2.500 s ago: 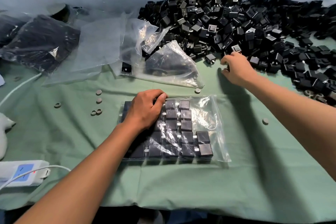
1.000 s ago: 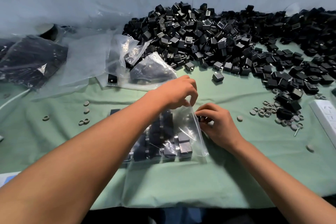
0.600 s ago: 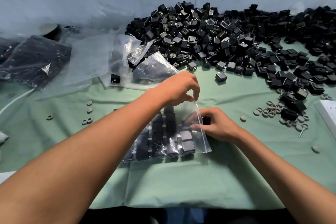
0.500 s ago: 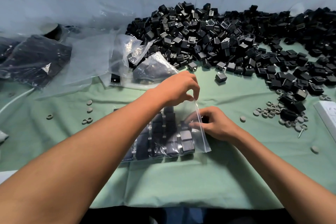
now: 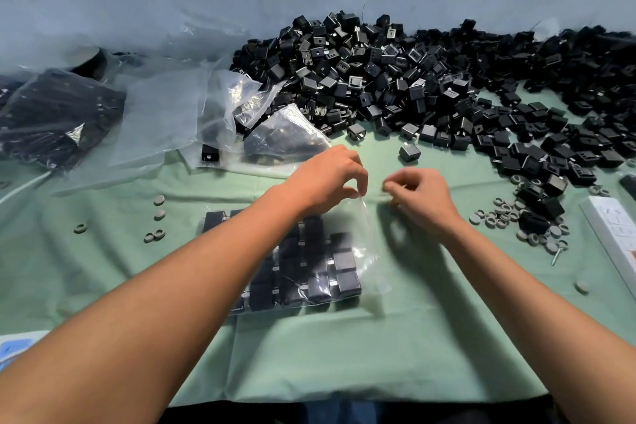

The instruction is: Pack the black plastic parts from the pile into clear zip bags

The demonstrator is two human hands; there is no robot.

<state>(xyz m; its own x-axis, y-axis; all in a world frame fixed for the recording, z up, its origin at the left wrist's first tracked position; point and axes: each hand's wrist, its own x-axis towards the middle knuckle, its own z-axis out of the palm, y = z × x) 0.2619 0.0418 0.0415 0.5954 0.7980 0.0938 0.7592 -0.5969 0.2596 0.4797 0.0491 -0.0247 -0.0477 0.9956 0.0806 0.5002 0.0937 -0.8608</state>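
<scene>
Your right hand (image 5: 421,198) has come out of the mouth of the clear zip bag (image 5: 358,251) at centre frame, where it was tucked half a second ago, and now hovers just right of the opening with fingers curled on nothing visible. Your left hand (image 5: 327,179) still pinches the bag's top edge, holding it up off the green worktop (image 5: 344,354). The part looks delivered among the rows inside, so the next comes from the pile of black plastic parts (image 5: 395,79) across the upper frame.
</scene>
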